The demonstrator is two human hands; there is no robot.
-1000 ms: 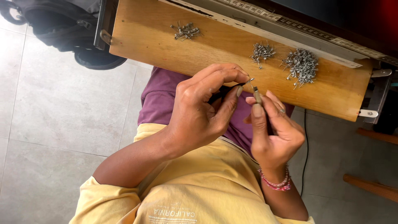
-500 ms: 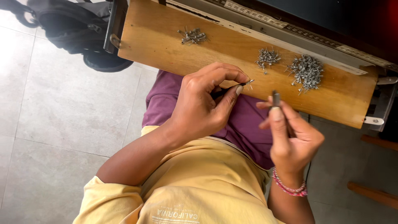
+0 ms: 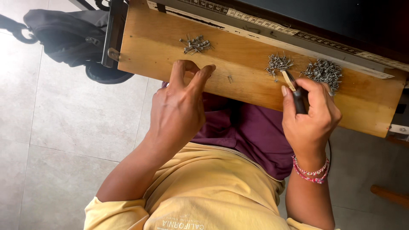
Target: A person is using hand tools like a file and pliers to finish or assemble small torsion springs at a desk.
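While gripped, tool (image 3: pixel 295 91) between right fingers (image 3: pixel 316 96)

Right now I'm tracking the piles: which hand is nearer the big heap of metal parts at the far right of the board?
Right. The right hand, holding a slim tool, sits just beside the big heap; the left hand rests far off, under the leftmost pile.

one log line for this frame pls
left hand: open, fingertips on wooden board | right hand: holds tweezers, tip at middle pile of metal parts
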